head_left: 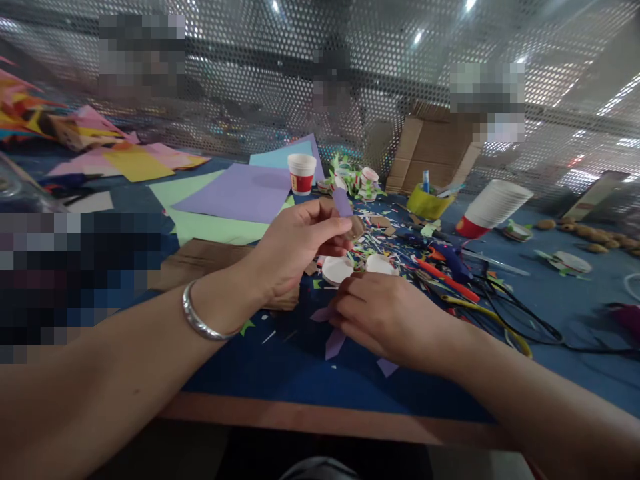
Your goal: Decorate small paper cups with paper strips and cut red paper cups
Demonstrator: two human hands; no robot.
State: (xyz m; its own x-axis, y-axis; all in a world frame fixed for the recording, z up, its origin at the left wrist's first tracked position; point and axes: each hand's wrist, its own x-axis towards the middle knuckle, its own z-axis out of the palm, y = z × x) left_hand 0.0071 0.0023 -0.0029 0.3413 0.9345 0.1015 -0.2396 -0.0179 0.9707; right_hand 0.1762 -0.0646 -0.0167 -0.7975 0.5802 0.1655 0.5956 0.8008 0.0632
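Note:
My left hand [295, 247], with a silver bangle [200, 320] on the wrist, is raised over the blue table [280, 380] and pinches a small purple paper piece [343, 201] between thumb and fingers. My right hand [385, 313] rests low on the table, fingers curled onto purple paper scraps [334, 341] lying by it. Two white round discs [337, 270] lie just beyond the hands among paper clippings.
Large purple [235, 193] and green sheets lie at the back left beside a paper cup [301, 173]. Stacked cups [493, 207], a yellow-green holder [425, 203], a cardboard box [435, 150], tools and black cables [505, 307] crowd the right. A perforated metal screen stands behind.

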